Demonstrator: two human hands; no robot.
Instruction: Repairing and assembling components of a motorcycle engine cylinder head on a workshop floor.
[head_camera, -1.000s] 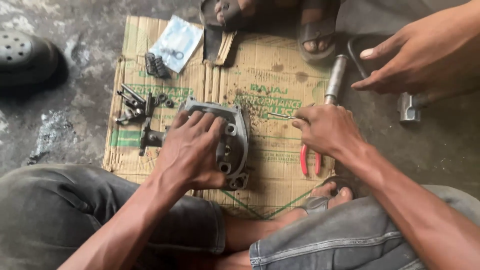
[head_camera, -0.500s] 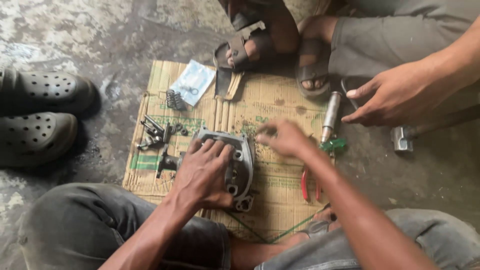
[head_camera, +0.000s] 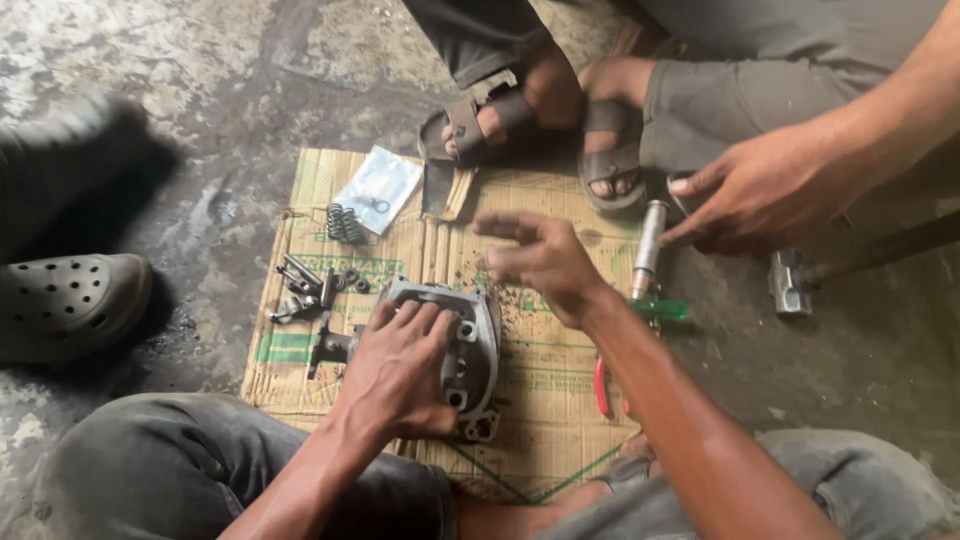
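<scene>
Setting: bare workshop floor, daylight.
I see rough, stained grey concrete floor (head_camera: 200, 110), mottled with pale patches. A flattened cardboard sheet (head_camera: 560, 390) lies on it as a mat. Light is soft and even; no walls or furniture show.

Bare cardboard (head_camera: 560, 385) under my right fingers (head_camera: 500, 226); socket tool (head_camera: 648, 245) and another person's hand (head_camera: 765, 195) block beyond them.

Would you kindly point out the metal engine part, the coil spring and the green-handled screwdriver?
metal engine part (head_camera: 478, 345): head view, right side of casting.
coil spring (head_camera: 342, 223): head view, middle of coils.
green-handled screwdriver (head_camera: 662, 310): head view, green handle.
</scene>
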